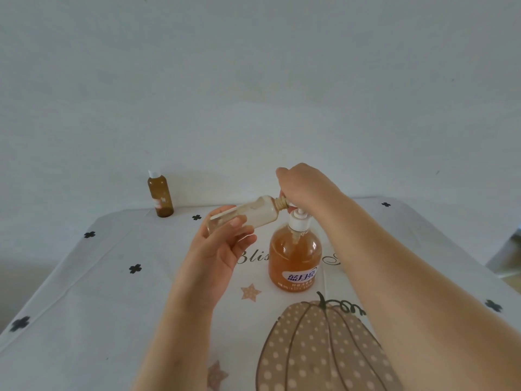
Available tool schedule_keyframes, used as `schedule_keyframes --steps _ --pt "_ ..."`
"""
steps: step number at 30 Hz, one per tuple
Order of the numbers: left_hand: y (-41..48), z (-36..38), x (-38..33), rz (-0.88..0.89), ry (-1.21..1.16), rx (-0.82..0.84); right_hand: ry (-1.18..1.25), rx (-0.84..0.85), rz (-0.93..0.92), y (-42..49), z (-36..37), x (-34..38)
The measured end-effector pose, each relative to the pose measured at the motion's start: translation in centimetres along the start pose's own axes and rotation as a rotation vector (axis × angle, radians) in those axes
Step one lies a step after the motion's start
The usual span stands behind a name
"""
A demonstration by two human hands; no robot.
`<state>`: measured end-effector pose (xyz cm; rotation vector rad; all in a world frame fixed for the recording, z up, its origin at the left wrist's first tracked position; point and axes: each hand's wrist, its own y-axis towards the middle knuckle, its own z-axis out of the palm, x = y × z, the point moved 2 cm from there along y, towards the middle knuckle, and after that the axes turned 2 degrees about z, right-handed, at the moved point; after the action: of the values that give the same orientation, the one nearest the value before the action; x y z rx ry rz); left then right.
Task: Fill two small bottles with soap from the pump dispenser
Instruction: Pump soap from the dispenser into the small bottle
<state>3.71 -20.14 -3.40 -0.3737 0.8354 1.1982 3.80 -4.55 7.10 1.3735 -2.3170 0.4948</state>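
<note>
From the head view, the left hand (222, 246) holds a clear small bottle (253, 211) by its lower half, thumb in front and fingers wrapped behind. The bottle is tipped almost level, with its open threaded neck pointing right and meeting the spout of the pump (299, 221), just under the right hand (303, 183). That hand sits on top of the pump with its fingers curled down over the head (the head itself is mostly hidden). The dispenser (294, 258) stands upright on the tablecloth (98, 292), near the middle and beside the left wrist, and is filled high with orange soap. A second bottle (160, 196), amber with a white cap on, stands upright well apart at the far left edge by the wall. A dotted pumpkin print (318, 348) lies nearer the camera.
</note>
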Motion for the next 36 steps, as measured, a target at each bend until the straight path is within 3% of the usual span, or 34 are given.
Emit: schedule_keyframes --steps 16,22,36 --pt "1.8 0.4 -2.1 -0.075 0.143 0.067 -0.063 -0.008 -0.067 -0.4 0.0 0.0" --pt "1.5 0.0 -0.7 -0.056 0.05 0.097 -0.08 -0.043 -0.083 -0.2 0.4 -0.2" --pt "1.2 -0.5 -0.6 -0.01 0.085 0.092 0.117 -0.117 -0.007 1.0 1.3 -0.9"
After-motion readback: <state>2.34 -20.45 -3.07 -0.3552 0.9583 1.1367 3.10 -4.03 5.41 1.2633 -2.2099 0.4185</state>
